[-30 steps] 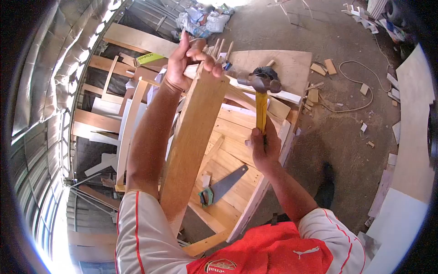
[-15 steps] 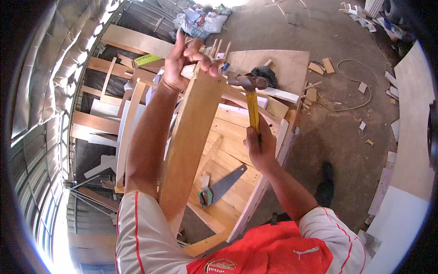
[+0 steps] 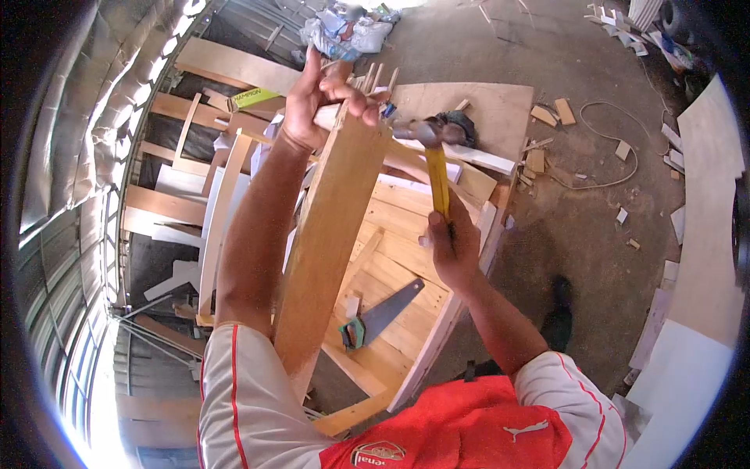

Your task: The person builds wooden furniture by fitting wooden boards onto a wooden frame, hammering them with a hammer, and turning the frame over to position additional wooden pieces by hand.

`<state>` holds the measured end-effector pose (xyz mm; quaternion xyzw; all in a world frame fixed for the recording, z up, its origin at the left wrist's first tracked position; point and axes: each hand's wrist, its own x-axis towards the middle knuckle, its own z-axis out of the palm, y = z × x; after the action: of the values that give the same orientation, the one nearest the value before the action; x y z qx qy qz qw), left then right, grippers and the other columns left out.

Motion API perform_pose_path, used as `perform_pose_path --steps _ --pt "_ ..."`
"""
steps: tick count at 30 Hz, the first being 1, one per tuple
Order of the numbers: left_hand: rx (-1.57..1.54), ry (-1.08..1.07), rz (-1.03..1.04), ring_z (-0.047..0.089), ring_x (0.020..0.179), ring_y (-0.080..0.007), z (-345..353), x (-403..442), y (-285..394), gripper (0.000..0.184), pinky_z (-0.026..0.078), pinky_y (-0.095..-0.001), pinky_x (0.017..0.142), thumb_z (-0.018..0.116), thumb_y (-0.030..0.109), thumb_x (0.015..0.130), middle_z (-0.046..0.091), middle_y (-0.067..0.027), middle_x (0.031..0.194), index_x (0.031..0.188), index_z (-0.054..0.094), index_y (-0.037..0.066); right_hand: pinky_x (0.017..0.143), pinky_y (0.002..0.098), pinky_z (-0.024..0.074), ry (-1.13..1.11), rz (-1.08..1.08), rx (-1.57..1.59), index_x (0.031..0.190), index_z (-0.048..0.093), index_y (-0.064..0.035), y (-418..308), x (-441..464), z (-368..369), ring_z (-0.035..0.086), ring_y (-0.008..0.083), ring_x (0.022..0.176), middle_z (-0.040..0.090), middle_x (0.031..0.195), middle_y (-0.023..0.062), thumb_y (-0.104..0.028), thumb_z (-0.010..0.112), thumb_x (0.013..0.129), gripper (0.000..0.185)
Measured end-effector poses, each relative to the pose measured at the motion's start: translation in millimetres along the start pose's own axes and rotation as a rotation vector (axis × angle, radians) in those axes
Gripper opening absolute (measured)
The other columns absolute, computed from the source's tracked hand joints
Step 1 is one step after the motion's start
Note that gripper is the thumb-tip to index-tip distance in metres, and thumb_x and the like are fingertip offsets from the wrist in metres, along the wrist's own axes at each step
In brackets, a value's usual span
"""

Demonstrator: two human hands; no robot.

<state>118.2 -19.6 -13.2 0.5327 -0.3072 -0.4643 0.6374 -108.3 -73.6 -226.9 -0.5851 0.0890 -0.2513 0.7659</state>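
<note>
My right hand (image 3: 455, 248) is wrapped round the yellow handle of a hammer (image 3: 439, 184). The slightly blurred metal head is close to the right of the upper end of a long wooden board (image 3: 334, 234). This board slants up in front of me, along my left arm. At its top end my left hand (image 3: 322, 98) curls round a short pale wooden piece (image 3: 328, 117) that meets the board, with the fingers over the end and the thumb raised. Whether a nail is there, I cannot make out.
A handsaw (image 3: 383, 316) with a green and black handle lies on a slatted wooden frame (image 3: 406, 344) below the hammer. Planks (image 3: 234, 66) and wooden parts lean at the left. Offcuts (image 3: 544, 116) and a cable (image 3: 617, 184) lie on the floor, with plastic bags (image 3: 367, 35) at the back.
The hammer has shifted slightly, its head now a little higher, and my right hand has moved slightly right. My left hand keeps its hold at the board's end.
</note>
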Motion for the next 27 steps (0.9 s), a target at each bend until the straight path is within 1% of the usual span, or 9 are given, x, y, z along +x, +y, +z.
perform_pose_path --steps 3,5,7,12,13,16,20,24,27 --pt "-0.003 -0.037 0.018 0.067 0.079 -0.0409 -2.4 -2.4 -1.9 0.059 0.022 -0.0528 0.115 0.026 0.069 0.097 0.068 -0.0182 0.073 0.067 0.04 0.021 0.065 0.0356 0.0528 0.085 0.052 0.141 0.143 0.041 -0.0045 2.4 -7.1 -8.0 0.063 0.0193 0.068 0.066 0.086 0.0142 -0.032 0.056 0.098 0.055" --pt "-0.011 -0.047 0.013 0.067 0.079 -0.0401 -4.1 0.2 -1.8 0.059 0.022 -0.0528 0.116 0.026 0.069 0.097 0.068 -0.0181 0.072 0.067 0.04 0.02 0.047 0.0286 0.0428 0.237 -0.291 0.357 0.127 0.05 -0.0015 3.8 -5.2 -1.2 0.055 0.0123 0.054 0.057 0.072 0.0038 -0.033 0.051 0.102 0.04" --pt "0.016 -0.03 0.006 0.067 0.078 -0.0395 -7.7 -1.0 -1.0 0.059 0.021 -0.053 0.116 0.026 0.069 0.097 0.067 -0.0177 0.071 0.067 0.04 0.02 0.048 0.0297 0.0431 0.261 -0.358 -0.125 0.131 0.048 -0.0033 28.5 4.6 12.7 0.055 0.0129 0.053 0.057 0.072 0.0046 -0.03 0.052 0.102 0.04" --pt "0.088 0.023 0.023 0.067 0.077 -0.0387 -1.2 -5.0 -2.2 0.059 0.02 -0.0535 0.116 0.026 0.069 0.097 0.067 -0.0163 0.071 0.065 0.041 0.02 0.063 0.0398 0.0518 -0.059 0.016 -0.083 0.143 0.044 -0.0128 -7.3 3.7 -6.8 0.068 0.0282 0.068 0.066 0.084 0.0199 -0.024 0.054 0.099 0.047" --pt "0.135 0.194 0.088 0.063 0.061 -0.03 22.5 -1.6 -8.2 0.058 0.039 -0.048 0.104 0.027 0.068 0.098 0.058 -0.0065 0.054 0.067 0.048 0.023 0.062 0.0375 0.0512 -0.013 0.013 -0.055 0.143 0.044 -0.0115 0.8 -2.3 -5.6 0.066 0.0241 0.066 0.065 0.082 0.0174 -0.023 0.055 0.099 0.047" --pt "0.108 0.127 0.067 0.063 0.062 -0.0295 22.7 -3.0 -5.5 0.058 0.04 -0.0465 0.103 0.027 0.068 0.098 0.059 -0.0066 0.056 0.066 0.047 0.023 0.059 0.0328 0.0495 0.178 -0.048 0.043 0.141 0.045 -0.0042 -0.2 -5.0 -11.1 0.058 0.0154 0.06 0.062 0.077 0.0107 -0.029 0.055 0.099 0.049" --pt "0.045 -0.033 0.034 0.067 0.078 -0.0385 -2.7 -1.9 -2.7 0.059 0.023 -0.0537 0.116 0.026 0.069 0.097 0.067 -0.0164 0.071 0.065 0.04 0.021 0.062 0.0367 0.0508 0.264 -0.063 0.119 0.137 0.047 -0.0006 29.0 -8.0 5.9 0.06 0.021 0.061 0.063 0.078 0.0112 -0.027 0.054 0.1 0.046" --pt "-0.013 0.013 0.008 0.068 0.078 -0.0388 -3.5 -7.3 -1.7 0.059 0.024 -0.0546 0.115 0.026 0.069 0.097 0.067 -0.0168 0.07 0.066 0.04 0.021 0.064 0.0413 0.0508 -0.093 0.032 -0.078 0.14 0.045 -0.0075 -9.8 7.9 -1.6 0.067 0.0312 0.068 0.064 0.081 0.0182 -0.019 0.054 0.099 0.043" --pt "0.04 -0.039 0.045 0.068 0.079 -0.0398 0.8 0.0 -3.5 0.058 0.026 -0.0549 0.114 0.026 0.068 0.097 0.067 -0.0172 0.07 0.071 0.044 0.019 0.064 0.0403 0.0516 -0.023 0.002 -0.078 0.142 0.044 -0.0108 -6.4 0.9 -14.1 0.066 0.0289 0.067 0.062 0.078 0.0178 -0.021 0.055 0.098 0.046"
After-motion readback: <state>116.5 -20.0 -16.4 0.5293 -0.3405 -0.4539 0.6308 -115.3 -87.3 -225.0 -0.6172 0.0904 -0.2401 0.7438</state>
